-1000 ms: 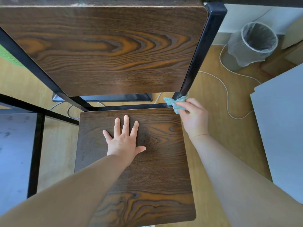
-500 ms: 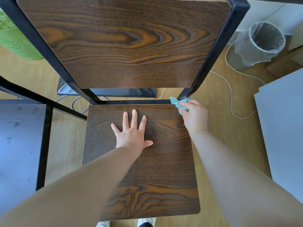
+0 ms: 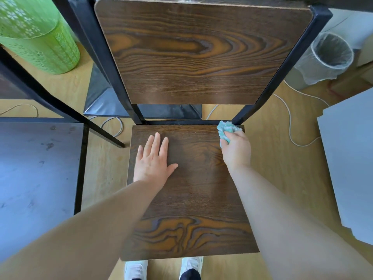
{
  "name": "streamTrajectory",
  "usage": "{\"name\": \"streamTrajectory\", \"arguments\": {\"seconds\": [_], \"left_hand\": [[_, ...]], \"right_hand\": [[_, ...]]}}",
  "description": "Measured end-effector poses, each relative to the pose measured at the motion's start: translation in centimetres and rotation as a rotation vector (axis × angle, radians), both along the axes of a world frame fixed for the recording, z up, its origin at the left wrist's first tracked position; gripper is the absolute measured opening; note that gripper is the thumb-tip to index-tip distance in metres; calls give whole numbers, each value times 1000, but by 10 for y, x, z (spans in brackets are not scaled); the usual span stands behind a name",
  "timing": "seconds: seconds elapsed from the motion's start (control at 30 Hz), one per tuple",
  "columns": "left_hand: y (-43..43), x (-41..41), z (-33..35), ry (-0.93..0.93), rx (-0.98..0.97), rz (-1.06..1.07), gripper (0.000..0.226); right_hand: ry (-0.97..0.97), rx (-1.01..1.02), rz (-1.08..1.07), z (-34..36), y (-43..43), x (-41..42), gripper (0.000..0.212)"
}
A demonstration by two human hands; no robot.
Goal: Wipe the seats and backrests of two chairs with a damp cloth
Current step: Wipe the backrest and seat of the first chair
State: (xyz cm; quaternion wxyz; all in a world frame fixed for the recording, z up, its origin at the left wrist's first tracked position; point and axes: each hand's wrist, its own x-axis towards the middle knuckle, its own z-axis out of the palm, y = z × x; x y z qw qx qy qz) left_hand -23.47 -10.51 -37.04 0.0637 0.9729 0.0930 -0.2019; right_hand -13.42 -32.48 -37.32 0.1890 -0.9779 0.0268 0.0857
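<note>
The cloth is bunched at the seat's one o'clock corner, touching the wood right beside the foot of the black frame post. Your right hand pinches it, with fingers and thumb curled round the wad and knuckles up. Your left hand lies palm down at the seat's ten o'clock, fingers straight and close together, thumb splayed toward the middle.

As I read it, you are working the back edge of the seat. A tight wad touches little wood, so spread the cloth under a flatter palm. Run it along the twelve o'clock edge from one o'clock to eleven, then pull overlapping strips toward six. Lift the bracing hand as each strip reaches it, or a hand-shaped patch goes unwiped. Push a fold into the corners beside the posts, where dust likely gathers. The backrest at twelve can follow.

Further out:
- a green perforated basket at eleven
- a lined bin at two
- a pale cable on the floor at three
- a grey board at four
- a dark panel at nine (table or second seat, I cannot tell)
</note>
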Motion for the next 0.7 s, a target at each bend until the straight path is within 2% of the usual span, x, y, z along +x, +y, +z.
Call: {"name": "streamTrajectory", "arguments": {"seconds": [0.3, 0.7], "left_hand": [[69, -31, 4, -18, -84, 135, 86], [119, -64, 13, 6, -184, 243, 87]], "right_hand": [[49, 64, 8, 6, 62, -22, 42], [164, 96, 205, 6, 160, -65, 39]]}}
